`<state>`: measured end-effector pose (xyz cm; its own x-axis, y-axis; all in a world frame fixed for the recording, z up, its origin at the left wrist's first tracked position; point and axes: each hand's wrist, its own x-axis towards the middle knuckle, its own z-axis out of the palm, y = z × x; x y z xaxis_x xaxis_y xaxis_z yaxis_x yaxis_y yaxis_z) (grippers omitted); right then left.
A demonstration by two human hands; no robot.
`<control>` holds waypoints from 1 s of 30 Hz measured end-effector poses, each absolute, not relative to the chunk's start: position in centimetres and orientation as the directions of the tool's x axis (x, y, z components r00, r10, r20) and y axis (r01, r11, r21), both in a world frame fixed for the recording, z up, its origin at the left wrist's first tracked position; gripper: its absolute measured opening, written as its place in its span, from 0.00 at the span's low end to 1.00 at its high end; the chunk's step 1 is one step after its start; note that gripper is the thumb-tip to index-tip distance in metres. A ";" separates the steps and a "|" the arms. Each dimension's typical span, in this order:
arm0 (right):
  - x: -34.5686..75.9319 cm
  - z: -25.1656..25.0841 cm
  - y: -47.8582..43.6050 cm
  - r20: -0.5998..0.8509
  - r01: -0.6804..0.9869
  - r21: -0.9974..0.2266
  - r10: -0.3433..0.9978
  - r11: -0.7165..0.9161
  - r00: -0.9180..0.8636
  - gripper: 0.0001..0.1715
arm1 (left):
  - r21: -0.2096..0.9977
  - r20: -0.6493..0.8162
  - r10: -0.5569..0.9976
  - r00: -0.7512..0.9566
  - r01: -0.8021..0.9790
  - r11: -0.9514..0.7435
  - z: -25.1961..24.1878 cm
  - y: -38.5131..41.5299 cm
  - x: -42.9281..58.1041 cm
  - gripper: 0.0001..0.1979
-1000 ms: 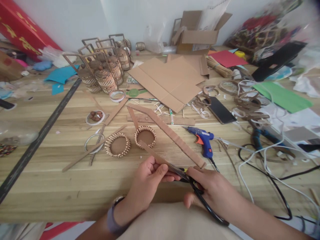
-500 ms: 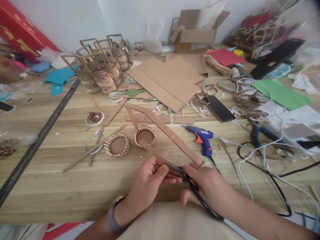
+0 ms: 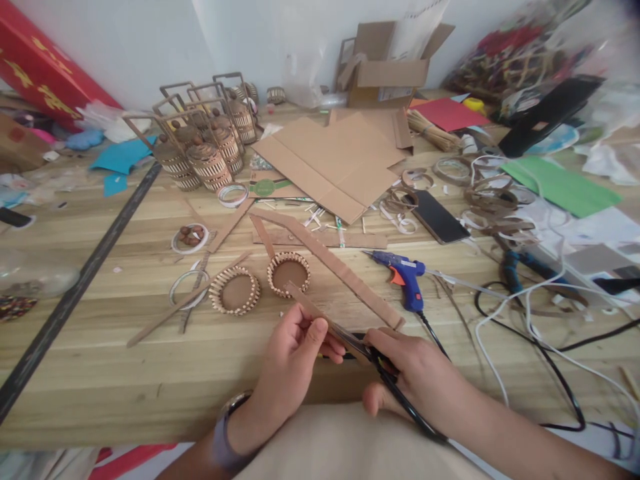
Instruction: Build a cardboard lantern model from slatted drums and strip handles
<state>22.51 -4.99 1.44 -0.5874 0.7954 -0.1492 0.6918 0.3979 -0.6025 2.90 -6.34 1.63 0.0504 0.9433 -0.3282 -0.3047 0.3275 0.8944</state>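
My left hand pinches a narrow cardboard strip between thumb and fingers. The strip's far end reaches over a small round basket with a cardboard base. Black-handled scissors are gripped in my right hand, their blades lying along the strip; whether the blades are parted is hard to see. A second round basket sits to the left. Beyond my hands, a long bent cardboard strip lies on the table.
A blue glue gun lies to the right, its cord running towards me. Cables and a phone are further right. Large cardboard sheets cover the middle back. Several lantern-like pieces with handles stand at the back left.
My left hand has slid slightly left and up along the strip, away from the scissors. The right hand with the scissors has barely moved.
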 end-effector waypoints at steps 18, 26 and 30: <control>22.1 1.5 -4.8 -0.145 0.629 -0.693 0.786 0.352 -0.600 0.25 | 0.891 -0.344 0.938 0.037 -0.302 0.339 1.3 -6.6 3.4 0.23; 21.9 0.8 -4.9 -0.103 0.594 -0.723 0.795 0.353 -0.598 0.27 | 0.894 -0.346 0.937 0.041 -0.289 0.343 1.6 -6.7 3.5 0.23; 21.9 0.9 -4.8 -0.130 0.601 -0.724 0.788 0.339 -0.601 0.27 | 0.895 -0.347 0.937 0.037 -0.285 0.343 1.6 -6.7 3.5 0.24</control>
